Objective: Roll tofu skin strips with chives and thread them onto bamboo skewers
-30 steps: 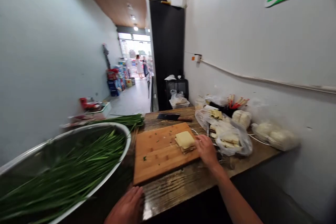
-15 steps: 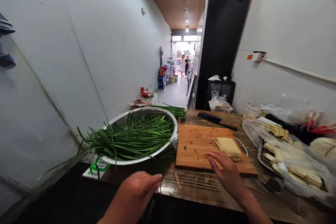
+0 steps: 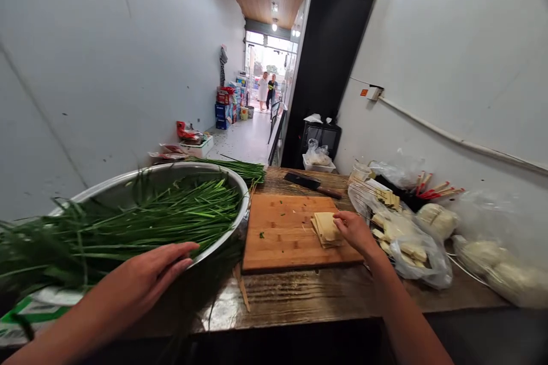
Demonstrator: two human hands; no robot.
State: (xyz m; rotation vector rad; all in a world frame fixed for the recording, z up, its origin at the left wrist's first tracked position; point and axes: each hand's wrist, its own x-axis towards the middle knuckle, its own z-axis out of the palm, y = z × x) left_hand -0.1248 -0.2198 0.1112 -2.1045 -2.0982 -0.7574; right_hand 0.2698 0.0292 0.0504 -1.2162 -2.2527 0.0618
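A stack of pale yellow tofu sheets (image 3: 326, 228) lies on the right part of a wooden cutting board (image 3: 274, 248). My right hand (image 3: 354, 231) is at the stack's right edge, fingertips and thumb closed on the top sheets. My left hand (image 3: 154, 274) reaches over the near side of a large metal bowl (image 3: 243, 194), its fingers stretched out and nothing visible in them. Long garlic chives (image 3: 188, 214) fill that bowl and hang over its left rim.
A cleaver (image 3: 303, 181) lies behind the board. Bamboo skewers (image 3: 242, 288) rest near the table's front edge. At right are a plastic bag of tofu pieces (image 3: 417, 256) and red-handled items (image 3: 432, 188). More chives (image 3: 244, 170) lie behind the bowl. Two people stand at the far doorway.
The view has swung to the right. My right hand has moved from beside the stack to grip its right edge. My left hand has come up to the bowl's near rim.
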